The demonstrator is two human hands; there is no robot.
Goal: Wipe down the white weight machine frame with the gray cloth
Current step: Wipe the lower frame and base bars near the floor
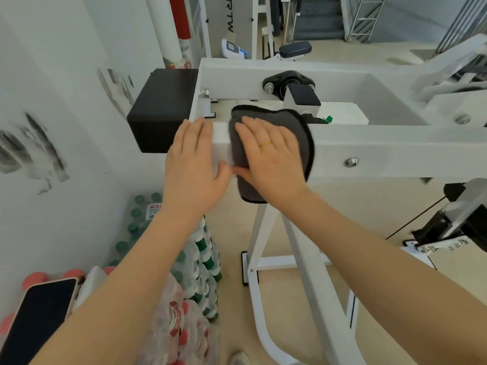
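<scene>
A white weight machine frame (382, 148) runs across the view as a thick horizontal beam. The gray cloth (297, 127) is draped over the beam's left end, hanging over its top and front face. My right hand (271, 154) lies flat on the cloth with straight fingers, pressing it onto the beam. My left hand (192, 164) rests flat on the bare beam end just left of the cloth, fingers straight, thumb close to the cloth's edge.
A black block pad (160, 109) sticks out at the beam's left end, near the white wall (52, 101). Packs of water bottles (200, 259) and a phone (39, 317) lie below left. The frame's white legs (297, 259) stand on the beige floor.
</scene>
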